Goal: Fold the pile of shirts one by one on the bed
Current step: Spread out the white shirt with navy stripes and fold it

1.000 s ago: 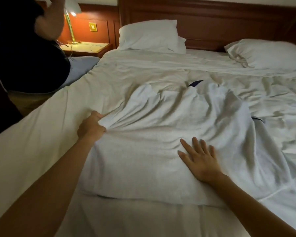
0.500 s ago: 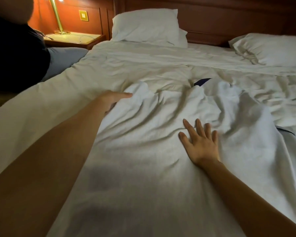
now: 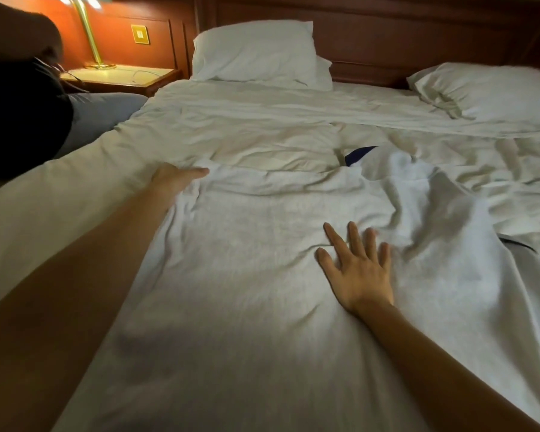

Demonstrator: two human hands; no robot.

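Note:
A white shirt [image 3: 262, 260] lies spread over the white bed [image 3: 60, 198], wrinkled toward its far right side. My left hand [image 3: 175, 179] reaches to the shirt's far left corner, fingers stretched out over the cloth edge. My right hand [image 3: 359, 269] lies flat on the shirt's middle with fingers spread, pressing it down. A dark blue piece of cloth [image 3: 357, 154] peeks out beyond the shirt's far edge, and another dark edge [image 3: 515, 243] shows at its right side.
Two white pillows [image 3: 256, 51] [image 3: 493, 92] lean at the wooden headboard [image 3: 402, 35]. A bedside table [image 3: 122, 76] with a lit brass lamp [image 3: 89, 35] stands at the far left. Another person in dark clothes [image 3: 19, 113] sits at the bed's left edge.
My left hand let go of the bunched shirt edge and slid farther up the left side, now stretched out. The shirt's left part lies flatter. My right hand stayed flat on the shirt.

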